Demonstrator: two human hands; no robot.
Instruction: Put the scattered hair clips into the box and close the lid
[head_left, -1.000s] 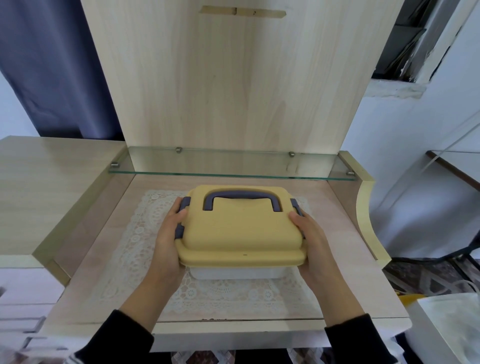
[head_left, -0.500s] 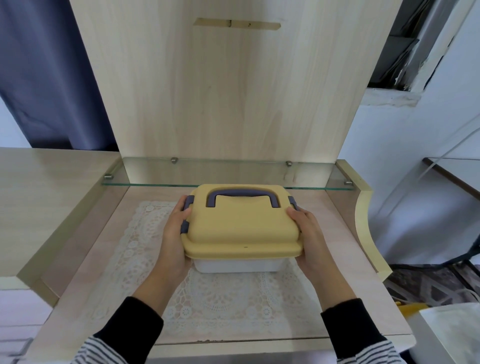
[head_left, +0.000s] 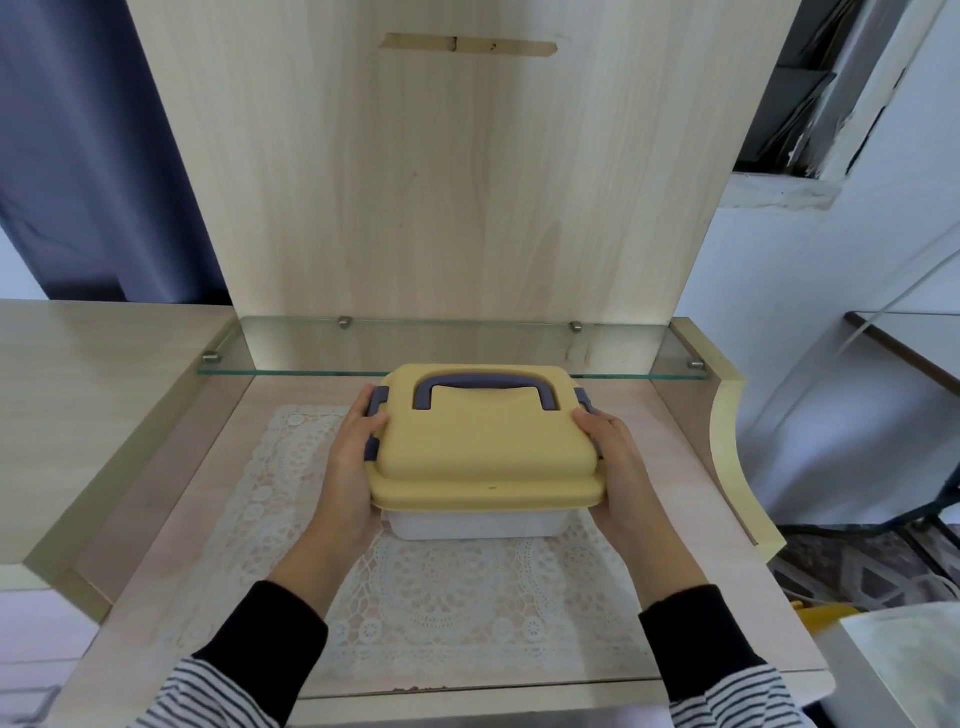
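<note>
Pale wood desk (head_left: 756, 597) under a glass shelf (head_left: 291, 353) carries a lace mat (head_left: 457, 597) where the white box (head_left: 467, 525) stands, yellow lid (head_left: 483, 457) on, left hand (head_left: 348, 467) and right hand (head_left: 623, 473) gripping its sides, blue curtain (head_left: 78, 156) behind

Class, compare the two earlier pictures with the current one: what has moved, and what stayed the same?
The box has moved a little away from the person, towards the glass shelf, between both hands. The left hand and right hand still grip its sides, the lid stays on, and the lace mat has not moved.
</note>
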